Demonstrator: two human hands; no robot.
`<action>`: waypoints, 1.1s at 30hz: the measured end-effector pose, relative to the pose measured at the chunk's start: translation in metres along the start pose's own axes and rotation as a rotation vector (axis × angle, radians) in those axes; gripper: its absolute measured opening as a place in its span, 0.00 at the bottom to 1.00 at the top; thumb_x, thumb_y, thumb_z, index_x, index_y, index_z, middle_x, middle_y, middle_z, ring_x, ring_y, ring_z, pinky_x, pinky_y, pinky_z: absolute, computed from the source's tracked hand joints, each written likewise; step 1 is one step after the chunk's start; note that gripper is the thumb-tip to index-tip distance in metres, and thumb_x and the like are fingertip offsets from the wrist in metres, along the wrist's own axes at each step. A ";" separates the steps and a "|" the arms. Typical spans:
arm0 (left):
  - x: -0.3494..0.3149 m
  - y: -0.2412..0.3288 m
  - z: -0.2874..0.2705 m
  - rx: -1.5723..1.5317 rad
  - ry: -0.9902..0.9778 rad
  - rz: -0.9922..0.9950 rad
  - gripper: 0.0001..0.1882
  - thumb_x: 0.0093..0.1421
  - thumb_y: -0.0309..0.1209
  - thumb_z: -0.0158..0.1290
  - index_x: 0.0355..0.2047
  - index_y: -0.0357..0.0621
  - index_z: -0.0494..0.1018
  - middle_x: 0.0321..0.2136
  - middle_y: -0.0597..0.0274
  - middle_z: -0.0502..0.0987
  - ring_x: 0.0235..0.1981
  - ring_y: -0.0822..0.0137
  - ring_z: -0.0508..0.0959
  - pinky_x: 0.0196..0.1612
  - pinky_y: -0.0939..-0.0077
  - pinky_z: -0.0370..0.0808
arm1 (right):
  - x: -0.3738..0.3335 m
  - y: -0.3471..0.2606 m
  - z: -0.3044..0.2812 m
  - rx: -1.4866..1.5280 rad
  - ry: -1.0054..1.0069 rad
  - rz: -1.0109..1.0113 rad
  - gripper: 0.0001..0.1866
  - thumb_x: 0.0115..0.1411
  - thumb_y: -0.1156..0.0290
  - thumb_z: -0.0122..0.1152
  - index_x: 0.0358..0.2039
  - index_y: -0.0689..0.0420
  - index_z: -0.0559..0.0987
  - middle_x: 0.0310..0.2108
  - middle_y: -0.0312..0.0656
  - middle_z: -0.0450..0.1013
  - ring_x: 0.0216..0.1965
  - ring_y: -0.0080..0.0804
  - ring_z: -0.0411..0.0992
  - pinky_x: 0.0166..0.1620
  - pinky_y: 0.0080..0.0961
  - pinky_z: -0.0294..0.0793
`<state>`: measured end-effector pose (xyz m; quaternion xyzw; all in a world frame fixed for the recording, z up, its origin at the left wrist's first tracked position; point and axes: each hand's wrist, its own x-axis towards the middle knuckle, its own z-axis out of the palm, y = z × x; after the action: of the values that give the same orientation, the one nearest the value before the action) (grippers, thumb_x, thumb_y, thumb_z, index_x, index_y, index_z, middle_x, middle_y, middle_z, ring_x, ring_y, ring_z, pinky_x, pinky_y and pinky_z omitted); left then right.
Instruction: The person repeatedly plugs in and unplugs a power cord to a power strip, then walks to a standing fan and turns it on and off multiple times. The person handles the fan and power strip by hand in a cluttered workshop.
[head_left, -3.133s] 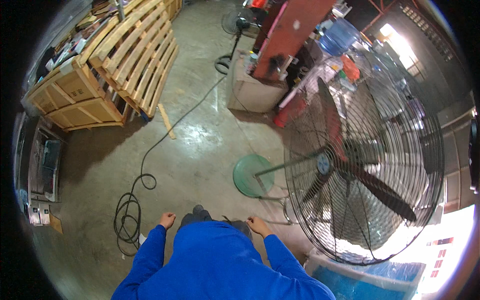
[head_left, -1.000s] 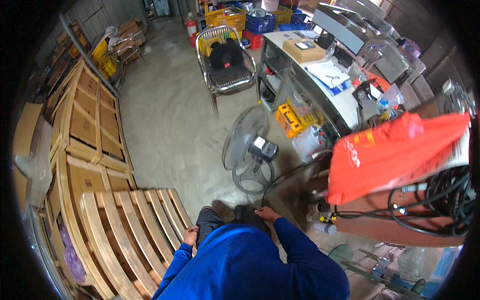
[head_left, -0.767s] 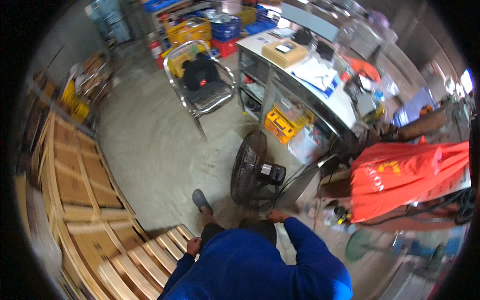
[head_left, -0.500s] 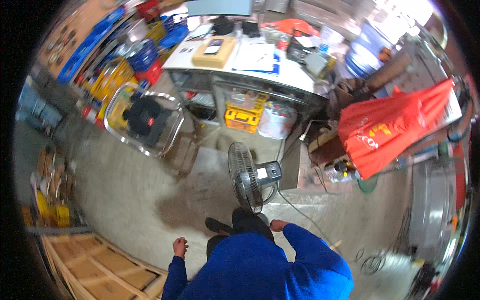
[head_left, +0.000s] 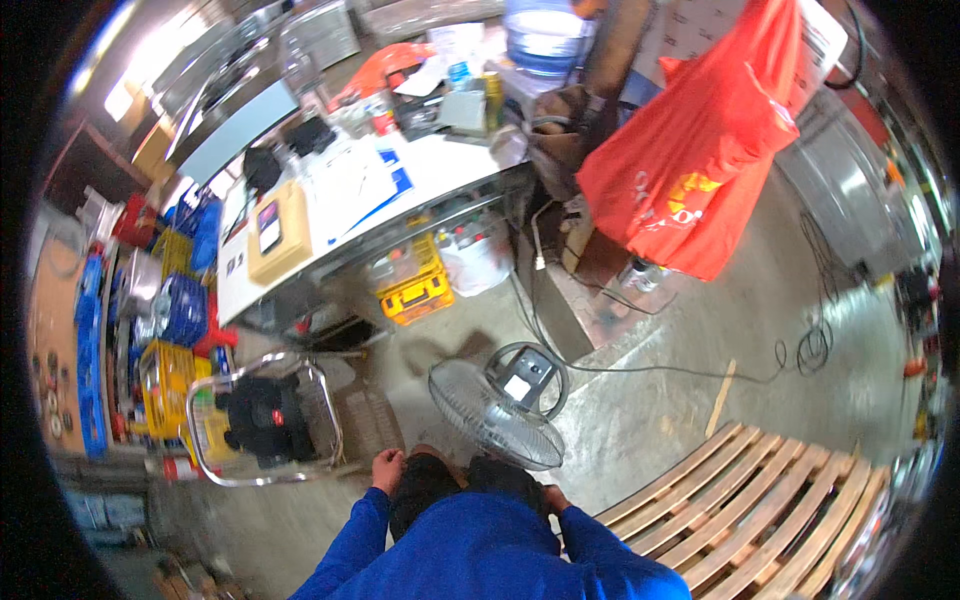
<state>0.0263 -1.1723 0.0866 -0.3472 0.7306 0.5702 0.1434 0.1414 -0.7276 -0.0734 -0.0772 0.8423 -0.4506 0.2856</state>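
Note:
My left hand (head_left: 388,470) hangs beside my left thigh with its fingers curled in and nothing visible in them. Close to my right leg is my right hand (head_left: 554,498), partly hidden, so its fingers do not show well. A black standing fan (head_left: 496,412) with a round wire cage is on the floor just in front of me, nearest to my right hand but apart from it. To the left of my left hand stands a chair (head_left: 333,400) with a shiny metal frame, a black item (head_left: 268,420) lying on its seat.
A white desk (head_left: 440,165) ahead carries papers, a yellow box (head_left: 282,235) and a phone. Under it sit a yellow crate (head_left: 415,292) and a white bag (head_left: 475,260). A red bag (head_left: 690,170) hangs at right. A cable (head_left: 680,372) crosses the floor towards a wooden pallet (head_left: 760,510).
My view has turned right: desk and chair shifted left, and the pallet came into sight at lower right. The fan is closer to my legs. Both hands hang nearer my body.

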 end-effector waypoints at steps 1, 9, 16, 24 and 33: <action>0.007 0.024 0.001 -0.053 -0.037 -0.047 0.12 0.62 0.32 0.53 0.42 0.37 0.74 0.28 0.61 0.78 0.25 0.71 0.77 0.26 0.78 0.73 | -0.001 -0.001 0.019 -0.129 0.106 0.045 0.11 0.48 0.61 0.61 0.20 0.57 0.75 0.19 0.49 0.72 0.21 0.50 0.72 0.25 0.41 0.71; 0.142 0.227 0.060 0.169 -0.293 0.339 0.11 0.65 0.32 0.48 0.35 0.37 0.76 0.24 0.64 0.77 0.23 0.73 0.75 0.30 0.78 0.71 | 0.049 -0.103 0.130 0.649 0.161 0.557 0.16 0.56 0.63 0.60 0.42 0.58 0.79 0.34 0.42 0.77 0.35 0.37 0.76 0.36 0.29 0.74; 0.245 0.383 0.238 0.245 -0.580 1.048 0.10 0.67 0.30 0.46 0.31 0.38 0.74 0.27 0.66 0.74 0.29 0.75 0.72 0.35 0.79 0.71 | 0.160 -0.244 0.156 0.386 0.416 0.895 0.37 0.57 0.42 0.55 0.58 0.56 0.66 0.54 0.61 0.66 0.59 0.53 0.63 0.60 0.43 0.63; 0.244 0.468 0.339 0.279 -0.415 1.164 0.15 0.62 0.37 0.55 0.38 0.34 0.78 0.26 0.60 0.81 0.27 0.78 0.75 0.32 0.79 0.72 | 0.208 -0.285 0.131 0.281 0.147 0.908 0.31 0.60 0.47 0.50 0.58 0.52 0.69 0.60 0.51 0.64 0.66 0.53 0.53 0.65 0.53 0.49; 0.268 0.489 0.413 0.116 -0.675 0.879 0.16 0.60 0.38 0.58 0.38 0.35 0.79 0.24 0.68 0.79 0.20 0.78 0.72 0.25 0.81 0.67 | 0.217 -0.294 0.152 0.508 0.256 1.073 0.31 0.54 0.48 0.59 0.54 0.53 0.72 0.58 0.53 0.63 0.59 0.56 0.63 0.58 0.49 0.65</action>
<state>-0.5710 -0.8267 0.1556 0.2009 0.7502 0.6148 0.1369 0.0085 -1.0914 0.0079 0.4834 0.6574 -0.4365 0.3789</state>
